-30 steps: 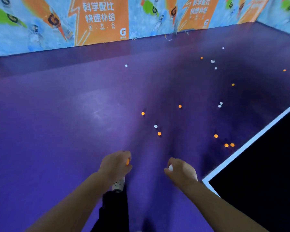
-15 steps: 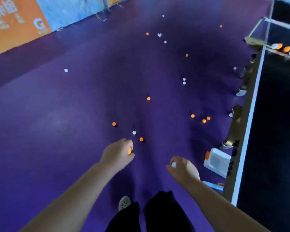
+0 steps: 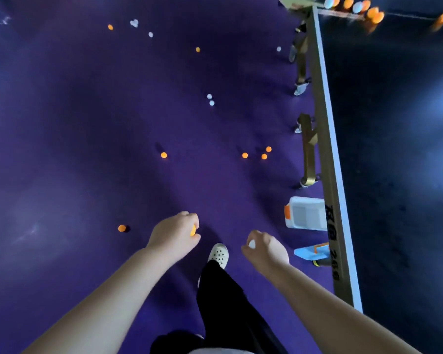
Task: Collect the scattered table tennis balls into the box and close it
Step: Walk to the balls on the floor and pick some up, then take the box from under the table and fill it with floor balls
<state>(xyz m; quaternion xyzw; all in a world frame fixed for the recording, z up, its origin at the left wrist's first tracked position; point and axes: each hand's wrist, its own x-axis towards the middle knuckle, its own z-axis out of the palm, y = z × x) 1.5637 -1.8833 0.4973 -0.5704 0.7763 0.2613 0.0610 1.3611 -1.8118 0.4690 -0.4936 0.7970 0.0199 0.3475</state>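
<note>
My left hand [image 3: 173, 235] is gripping an orange ball [image 3: 193, 230], my right hand [image 3: 264, 247] a white ball [image 3: 252, 244]; the clear box [image 3: 306, 213] is sitting just beyond my right hand.

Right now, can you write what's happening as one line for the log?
left hand: shut on orange ball | right hand: shut on white ball | box: beside table | floor: balls still scattered

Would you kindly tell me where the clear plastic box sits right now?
In the head view, the box sits on the purple floor at right, against the table edge, just beyond the right hand.
</note>
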